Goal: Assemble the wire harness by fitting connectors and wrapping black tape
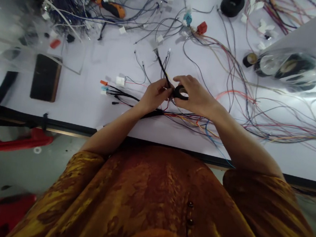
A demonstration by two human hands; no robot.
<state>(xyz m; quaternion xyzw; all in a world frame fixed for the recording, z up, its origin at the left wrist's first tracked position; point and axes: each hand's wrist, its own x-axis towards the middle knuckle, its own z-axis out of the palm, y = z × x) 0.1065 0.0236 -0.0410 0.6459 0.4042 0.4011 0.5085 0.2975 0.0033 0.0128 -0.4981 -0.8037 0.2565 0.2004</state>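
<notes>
My left hand (157, 93) is closed around a black-wrapped wire bundle (163, 69), which runs up to a white connector at its far end. Close on its right, my right hand (195, 94) grips a roll of black tape (180, 92), its fingers curved about the ring. The tape meets the bundle at my left fingertips. Below the hands lies a taped wire harness (155, 113), with thin branches toward an orange connector (104, 83) on the left and loose coloured wires on the right. My left palm is hidden.
A dark phone (46, 78) lies at the left beside clear plastic bags. Across the back are blue wires, an orange-handled tool (113, 9), a red connector (201, 27) and another black tape roll (232, 3). A plastic-wrapped stack of rolls (291, 71) sits at the right. Red stools stand below left.
</notes>
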